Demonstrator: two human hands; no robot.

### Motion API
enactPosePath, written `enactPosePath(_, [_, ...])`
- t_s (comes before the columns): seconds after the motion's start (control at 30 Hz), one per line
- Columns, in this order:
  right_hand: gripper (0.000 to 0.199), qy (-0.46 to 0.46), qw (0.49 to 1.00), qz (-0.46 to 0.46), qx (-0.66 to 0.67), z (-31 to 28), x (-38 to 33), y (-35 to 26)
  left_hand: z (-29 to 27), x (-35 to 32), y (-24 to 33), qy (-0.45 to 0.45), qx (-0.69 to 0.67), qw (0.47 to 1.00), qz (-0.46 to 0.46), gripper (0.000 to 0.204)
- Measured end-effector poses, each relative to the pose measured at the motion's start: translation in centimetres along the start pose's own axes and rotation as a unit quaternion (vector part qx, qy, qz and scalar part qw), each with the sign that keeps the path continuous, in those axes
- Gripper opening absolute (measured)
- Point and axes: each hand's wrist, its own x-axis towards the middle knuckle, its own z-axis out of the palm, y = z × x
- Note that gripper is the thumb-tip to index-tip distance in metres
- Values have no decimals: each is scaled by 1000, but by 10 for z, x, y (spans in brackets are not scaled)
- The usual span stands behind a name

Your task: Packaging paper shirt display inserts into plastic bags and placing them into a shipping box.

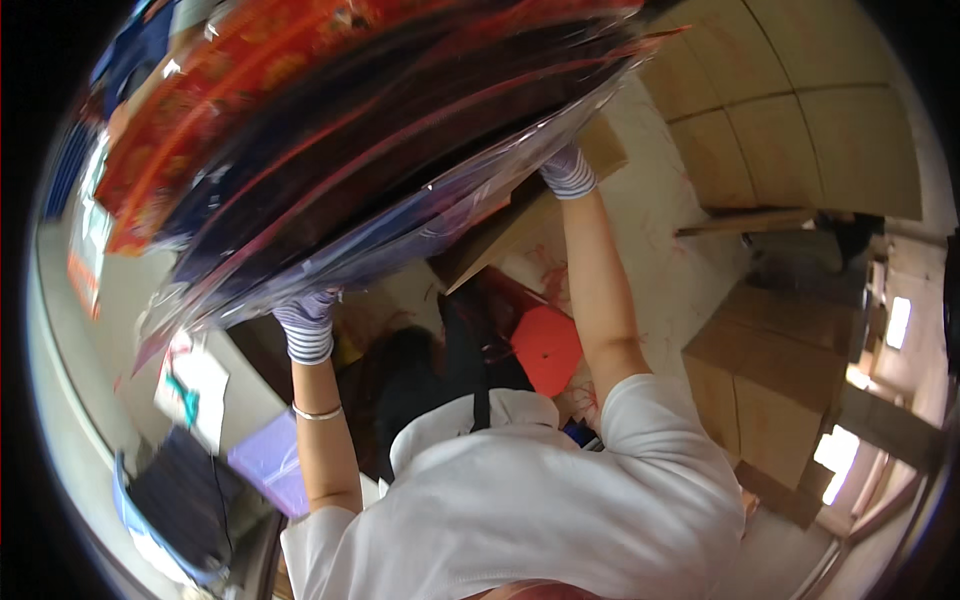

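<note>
A wide stack of flat packs in clear plastic (400,170), dark with red and blue layers, fills the upper left of the head view. My left hand (307,315), in a purple glove with a striped cuff, holds the stack at its near left edge. Farther right, my right hand (568,168), gloved alike, grips the same edge near its right end. Both sets of fingers are mostly hidden by the stack. Red packs with a gold pattern (210,110) show along the far side. Partly covered by the packs, a cardboard box (510,235) is below, between my arms.
A red stool (546,350) stands close in front of me. Cardboard cartons (770,375) sit at the right, with more stacked cartons (770,130) at the far right. On the left are a purple box (272,462) and a blue-rimmed bin (125,490). Red strands litter the floor (660,230).
</note>
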Motion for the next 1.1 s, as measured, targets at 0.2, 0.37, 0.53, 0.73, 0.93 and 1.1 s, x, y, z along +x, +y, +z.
enactPosePath(0.2, [82, -23, 947, 212, -240, -194, -12, 105, 196, -8, -24, -203, -165, 945, -198, 60])
enactPosePath(0.37, [87, -79, 922, 312, -216, -169, 20, 156, 270, -31, -62, -70, -417, 788, -448, 79])
enactPosePath(0.53, [79, -101, 893, 414, -148, -238, 12, 225, 337, -52, -63, -76, -408, 726, -548, 85])
enactPosePath(0.73, [80, -87, 858, 462, -206, -208, -4, 306, 323, -65, -89, -92, -384, 654, -646, 73])
enactPosePath(0.93, [59, -44, 834, 499, -231, -259, -22, 374, 388, -61, -113, -181, -117, 762, -611, 65])
enactPosePath(1.1, [74, -33, 845, 494, -202, -273, -57, 437, 387, -104, -123, -92, -76, 764, -634, 92])
